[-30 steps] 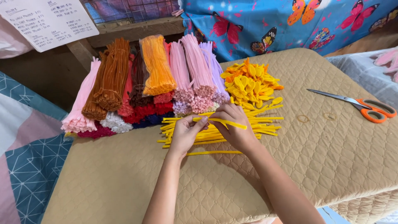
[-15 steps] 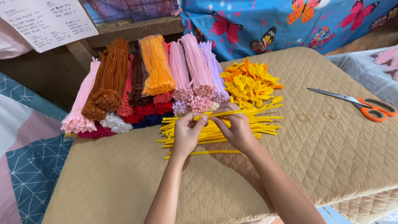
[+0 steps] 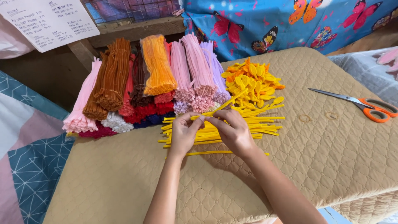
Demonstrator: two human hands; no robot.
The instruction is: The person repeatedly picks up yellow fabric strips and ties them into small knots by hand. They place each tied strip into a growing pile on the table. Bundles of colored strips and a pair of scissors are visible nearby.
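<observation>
Between both hands, a single yellow pipe cleaner (image 3: 219, 108) is pinched: the left hand (image 3: 184, 133) grips its near end, the right hand (image 3: 232, 130) the stem just beside. Directly beneath the grip, a pile of yellow pipe cleaners (image 3: 248, 126) is spread on the quilted tan pad (image 3: 331, 166). Beyond the grip, bent yellow petal shapes (image 3: 253, 81) and bundled coloured pipe cleaners (image 3: 157, 83) are noted. Well to the right, orange-handled scissors (image 3: 365, 105) are seen.

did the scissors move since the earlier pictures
No. The scissors lie at the same spot on the tan quilted pad, right of the two rubber bands, far from both hands.
</observation>
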